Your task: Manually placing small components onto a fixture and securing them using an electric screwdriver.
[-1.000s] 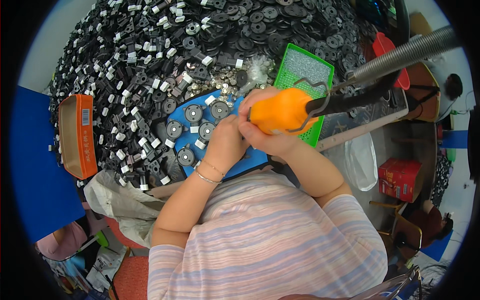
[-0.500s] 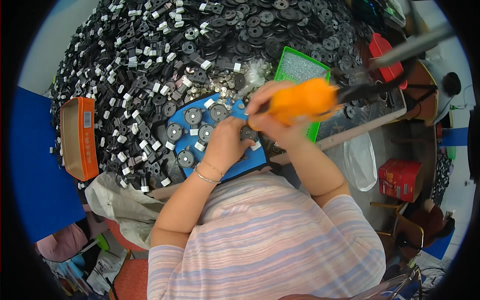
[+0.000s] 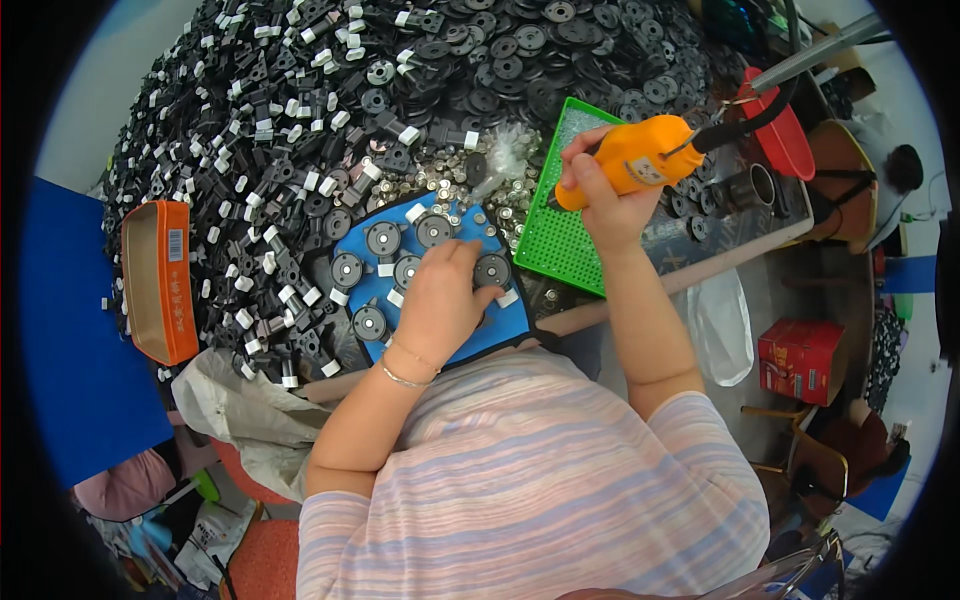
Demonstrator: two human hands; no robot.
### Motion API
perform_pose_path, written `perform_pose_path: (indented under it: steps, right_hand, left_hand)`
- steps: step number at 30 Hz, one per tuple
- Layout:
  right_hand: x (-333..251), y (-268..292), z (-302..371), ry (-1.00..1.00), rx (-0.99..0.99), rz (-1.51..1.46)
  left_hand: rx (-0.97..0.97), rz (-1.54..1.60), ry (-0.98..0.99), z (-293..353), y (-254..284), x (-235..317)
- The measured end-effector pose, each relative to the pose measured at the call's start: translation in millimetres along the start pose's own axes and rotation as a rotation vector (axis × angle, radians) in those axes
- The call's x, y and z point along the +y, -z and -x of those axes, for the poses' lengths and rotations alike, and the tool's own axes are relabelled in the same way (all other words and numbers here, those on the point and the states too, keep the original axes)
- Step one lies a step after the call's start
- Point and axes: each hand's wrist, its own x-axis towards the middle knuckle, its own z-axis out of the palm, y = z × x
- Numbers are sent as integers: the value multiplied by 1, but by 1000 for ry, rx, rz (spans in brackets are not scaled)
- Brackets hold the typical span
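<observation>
Blue mat (image 3: 510, 318) nearest the body carries a small group of black discs with pale centres, including one upper-left disc (image 3: 382, 238); these look assembled, though whether each is fastened cannot be told. The left hand (image 3: 440, 295) lies low over the mat, palm down, its thumb and forefinger parted around the edge of the right-hand disc (image 3: 492, 271); the view does not settle whether they pinch it. Beyond, the right hand (image 3: 612, 205) is clamped round an orange power driver (image 3: 640, 155), raised over the green tray (image 3: 562, 245), away from the discs. Farthest out, loose black parts (image 3: 250, 160) and plain discs (image 3: 530, 40) heap across the surface, so most seems left undone.
</observation>
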Motion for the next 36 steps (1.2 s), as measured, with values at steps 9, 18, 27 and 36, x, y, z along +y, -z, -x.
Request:
perform_pose_path:
  steps: [9,18,27,36]
  right_hand:
    - [3,-2,2,-22,12,12]
    - [7,-2,4,-50,7,-33]
    - [-23,-9,-4,69,-24,-85]
    - [-10,-73,14,31,-271,-79]
  left_hand:
    - [195,-91,-18,-4,26,-16]
    - [240,-238,-57,-13,27,-41]
    - [143,-314,-47,-24,24,-54]
    - [67,-306,-98,-29,24,-66]
